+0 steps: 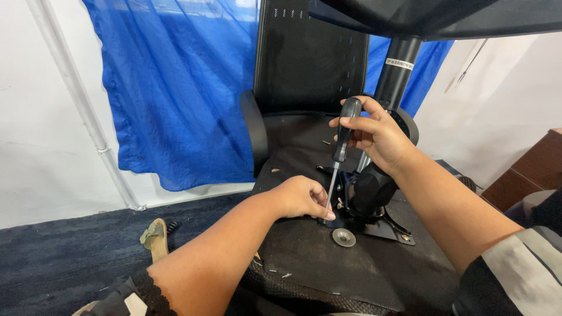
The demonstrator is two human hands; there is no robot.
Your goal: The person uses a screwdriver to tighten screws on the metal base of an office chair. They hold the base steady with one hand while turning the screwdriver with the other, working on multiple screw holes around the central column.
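Head view: right hand [374, 136] has its grip closed round the black handle of a screwdriver [341, 153], shaft nearly upright, tip down and slightly left onto the black metal seat plate [383, 227]. Left hand [301, 197], just left of that plate, pinches the shaft near the tip. A round washer [343, 237] lies in front of the plate

Blue mesh curtain [175, 88] hangs against white wall [41, 117]. White pipe [82, 105] runs down the wall to dark carpet [70, 251]. Tan sandal [155, 237] lies on the carpet. Brown cabinet [527, 169] stands at far right.
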